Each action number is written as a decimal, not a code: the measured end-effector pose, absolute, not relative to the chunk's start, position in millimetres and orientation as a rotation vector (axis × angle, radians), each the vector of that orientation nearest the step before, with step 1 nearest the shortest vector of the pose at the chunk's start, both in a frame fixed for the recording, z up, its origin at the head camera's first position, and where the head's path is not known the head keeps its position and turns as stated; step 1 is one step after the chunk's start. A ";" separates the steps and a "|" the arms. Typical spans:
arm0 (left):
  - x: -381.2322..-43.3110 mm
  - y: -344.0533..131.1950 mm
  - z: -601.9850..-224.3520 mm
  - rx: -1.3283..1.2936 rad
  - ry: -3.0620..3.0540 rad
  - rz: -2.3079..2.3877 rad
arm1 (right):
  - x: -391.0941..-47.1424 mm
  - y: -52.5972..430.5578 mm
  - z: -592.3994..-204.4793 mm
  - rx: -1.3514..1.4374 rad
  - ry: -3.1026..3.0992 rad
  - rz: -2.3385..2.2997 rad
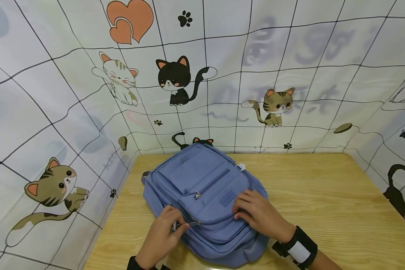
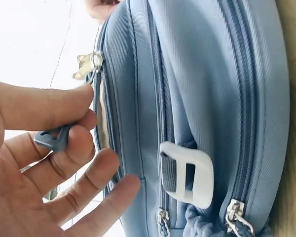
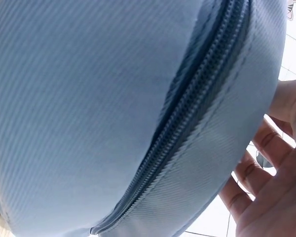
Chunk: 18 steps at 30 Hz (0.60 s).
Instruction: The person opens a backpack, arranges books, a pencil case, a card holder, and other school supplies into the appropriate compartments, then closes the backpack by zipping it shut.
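Note:
A blue backpack [image 1: 202, 168] lies front side up on the table, its top end toward me. At its near left edge my left hand [image 1: 162, 234] pinches a zipper pull [image 1: 194, 223] between thumb and index finger. The left wrist view shows the pull's blue-grey end tab [image 2: 54, 139] among the fingers. Below the slider [image 2: 96, 60] the zipper's edges are parted, with a pale lining [image 2: 103, 106] in the gap. My right hand [image 1: 261, 215] grips the front compartment's edge on the right, fingers bent over the seam; its fingertips are hidden in the right wrist view.
The front pocket has a shut zipper [image 1: 212, 183]. A white buckle [image 2: 200, 180] and another zipper slider [image 2: 234, 212] are on the backpack's side. The wooden table [image 1: 317, 195] extends to the right, with a cat-printed curtain [image 1: 229, 86] behind and along both sides.

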<state>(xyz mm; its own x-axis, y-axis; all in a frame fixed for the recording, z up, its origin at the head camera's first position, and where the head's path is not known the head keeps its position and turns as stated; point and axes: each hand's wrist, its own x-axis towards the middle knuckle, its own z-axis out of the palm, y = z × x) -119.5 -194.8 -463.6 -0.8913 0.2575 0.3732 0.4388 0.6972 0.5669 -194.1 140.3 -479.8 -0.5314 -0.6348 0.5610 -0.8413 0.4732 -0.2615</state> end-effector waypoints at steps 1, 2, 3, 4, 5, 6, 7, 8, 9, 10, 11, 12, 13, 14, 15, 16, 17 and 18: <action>-120.9 -196.3 -463.8 -0.547 -2.646 -1.005 | -194.3 140.1 -479.6 1.240 -2.338 0.735; -122.3 -197.7 -464.2 -0.539 -2.647 -1.019 | -194.7 139.8 -479.5 1.243 -2.337 0.737; -123.7 -199.0 -464.5 -0.530 -2.647 -1.034 | -195.0 139.7 -479.5 1.246 -2.335 0.740; -125.2 -200.3 -465.0 -0.520 -2.649 -1.047 | -195.3 139.5 -479.5 1.246 -2.336 0.741; -126.6 -201.6 -465.5 -0.513 -2.650 -1.057 | -195.4 139.4 -479.6 1.247 -2.334 0.744; -128.0 -203.0 -466.2 -0.504 -2.652 -1.066 | -195.5 139.4 -479.8 1.246 -2.333 0.743; -129.5 -204.4 -466.8 -0.496 -2.652 -1.071 | -195.4 139.5 -480.0 1.243 -2.331 0.742; -130.9 -205.9 -467.3 -0.482 -2.652 -1.074 | -195.2 139.8 -480.2 1.240 -2.330 0.742; -132.4 -207.4 -467.9 -0.468 -2.652 -1.081 | -194.9 140.2 -480.4 1.236 -2.330 0.742; -133.9 -209.0 -468.4 -0.455 -2.651 -1.084 | -194.6 140.5 -480.6 1.233 -2.332 0.742; -135.5 -210.7 -468.8 -0.442 -2.649 -1.086 | -194.1 140.8 -480.7 1.232 -2.333 0.744; -137.0 -212.3 -469.2 -0.428 -2.647 -1.087 | -193.7 141.1 -480.8 1.230 -2.335 0.746; -138.6 -214.1 -469.7 -0.414 -2.647 -1.086 | -193.3 141.4 -480.8 1.229 -2.338 0.748; -140.1 -215.8 -470.3 -0.399 -2.649 -1.081 | -192.8 141.7 -480.7 1.229 -2.339 0.750; -141.6 -217.5 -470.9 -0.388 -2.649 -1.073 | -192.4 141.9 -480.5 1.230 -2.339 0.751; -143.1 -219.2 -471.4 -0.378 -2.647 -1.066 | -191.9 142.1 -480.1 1.231 -2.338 0.753; -144.4 -220.9 -471.9 -0.365 -2.646 -1.062 | -191.5 142.3 -479.8 1.231 -2.338 0.753; -145.7 -222.8 -472.2 -0.358 -2.640 -1.050 | -191.2 142.6 -479.3 1.229 -2.337 0.751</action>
<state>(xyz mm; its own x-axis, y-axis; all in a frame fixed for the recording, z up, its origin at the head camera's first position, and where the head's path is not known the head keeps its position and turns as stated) -145.7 -222.8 -472.2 -0.9308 0.1255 0.3433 0.3271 0.7053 0.6289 -191.2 142.6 -479.3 -0.5372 -0.6271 0.5640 -0.8383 0.4708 -0.2750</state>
